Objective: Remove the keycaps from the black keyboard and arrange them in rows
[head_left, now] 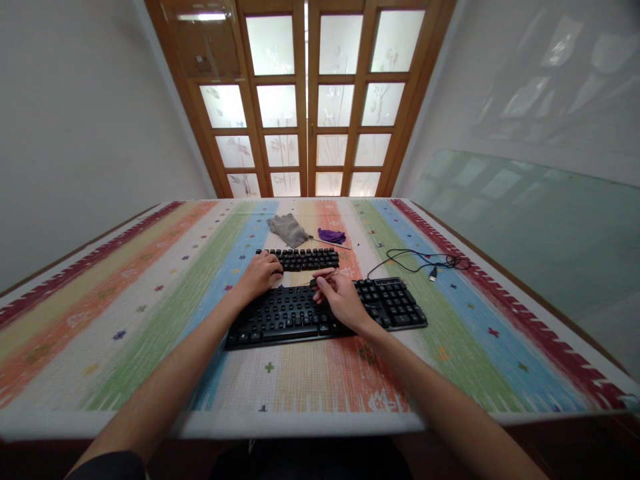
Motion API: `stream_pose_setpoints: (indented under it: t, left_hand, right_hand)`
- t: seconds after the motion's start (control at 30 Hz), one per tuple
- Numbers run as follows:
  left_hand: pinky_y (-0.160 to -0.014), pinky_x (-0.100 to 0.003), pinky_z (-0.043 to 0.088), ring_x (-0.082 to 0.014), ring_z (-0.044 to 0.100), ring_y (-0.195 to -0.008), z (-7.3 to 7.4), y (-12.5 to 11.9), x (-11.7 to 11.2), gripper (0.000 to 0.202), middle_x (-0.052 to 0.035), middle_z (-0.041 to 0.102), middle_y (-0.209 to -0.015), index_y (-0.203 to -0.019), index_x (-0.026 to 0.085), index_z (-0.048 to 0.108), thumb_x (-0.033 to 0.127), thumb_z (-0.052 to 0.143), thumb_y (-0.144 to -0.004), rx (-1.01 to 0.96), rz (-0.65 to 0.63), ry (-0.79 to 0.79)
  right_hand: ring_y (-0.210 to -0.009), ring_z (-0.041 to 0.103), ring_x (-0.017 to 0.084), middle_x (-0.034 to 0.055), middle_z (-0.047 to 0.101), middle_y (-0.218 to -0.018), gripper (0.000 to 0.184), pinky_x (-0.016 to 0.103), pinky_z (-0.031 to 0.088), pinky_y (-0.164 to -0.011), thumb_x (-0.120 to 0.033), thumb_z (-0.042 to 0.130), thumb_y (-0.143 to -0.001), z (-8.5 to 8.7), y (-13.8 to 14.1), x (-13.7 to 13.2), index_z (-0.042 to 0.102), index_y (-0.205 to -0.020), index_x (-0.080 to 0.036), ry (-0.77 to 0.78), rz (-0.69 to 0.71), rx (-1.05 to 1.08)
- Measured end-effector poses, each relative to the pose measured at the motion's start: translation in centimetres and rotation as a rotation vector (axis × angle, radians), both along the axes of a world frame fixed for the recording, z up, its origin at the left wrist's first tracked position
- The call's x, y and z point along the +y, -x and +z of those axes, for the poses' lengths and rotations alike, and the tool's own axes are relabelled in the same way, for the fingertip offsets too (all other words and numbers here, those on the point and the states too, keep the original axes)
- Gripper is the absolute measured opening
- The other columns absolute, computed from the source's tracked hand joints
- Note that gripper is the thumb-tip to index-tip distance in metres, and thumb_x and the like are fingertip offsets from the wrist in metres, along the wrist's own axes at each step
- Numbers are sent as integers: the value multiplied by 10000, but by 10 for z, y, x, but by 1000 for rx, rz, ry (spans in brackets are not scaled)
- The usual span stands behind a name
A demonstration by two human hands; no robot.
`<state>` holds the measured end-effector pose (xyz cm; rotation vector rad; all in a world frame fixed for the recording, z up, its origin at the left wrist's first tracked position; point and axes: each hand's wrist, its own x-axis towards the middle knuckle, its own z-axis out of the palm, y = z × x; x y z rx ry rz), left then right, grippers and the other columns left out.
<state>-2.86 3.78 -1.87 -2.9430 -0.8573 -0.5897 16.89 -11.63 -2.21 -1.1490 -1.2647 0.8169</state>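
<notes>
A black keyboard (pixel 295 331) lies across the striped cloth, with many bare switch posts where keycaps are off its left and middle part. Behind it, loose black keycaps (pixel 313 259) stand in rows. My left hand (pixel 261 275) rests at the left end of these rows, fingers bent over the keycaps and a little apart. Above the keyboard's middle, my right hand (pixel 337 293) is closed in a pinch, thumb against fingers. Something small and dark shows by its fingertips, too unclear to name.
Behind the keycaps lie a grey cloth (pixel 289 230), a thin stick-like tool (pixel 333 243) and a purple cloth (pixel 332 236). The keyboard's black cable (pixel 410 257) coils at the right, ending in a USB plug (pixel 433 274). Wooden glass-paned doors (pixel 307 100) stand beyond the table.
</notes>
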Motion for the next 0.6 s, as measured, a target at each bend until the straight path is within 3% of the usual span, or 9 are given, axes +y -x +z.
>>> stream_pose_setpoints:
  t: [0.33,0.47,0.6]
  left_hand:
    - [-830,-408,434,-261,534,-926,5,3,-13,109,-98,653,-957,-886,158,710,200,654,-803,-15,56,-13]
    - [-839,-398,438,-233,535,-898,6,10,-27,123,-77,652,-941,-869,175,704,243,601,-861,-65,32,-7]
    - [-842,-395,436,-224,536,-902,6,18,-48,193,-76,656,-949,-832,178,703,258,544,-907,-63,13,19]
  right_hand:
    - [-600,636,132,19,618,-749,358,268,516,-573,-510,578,-877,12,-7,-7,591,-948,-159,39,202,-37]
    - [-591,617,122,13,615,-733,346,260,504,-591,-492,578,-887,15,-10,-11,589,-947,-151,92,340,-90]
    - [-567,595,112,9,604,-714,319,249,486,-572,-471,556,-903,18,-6,-13,585,-891,-153,102,391,-167]
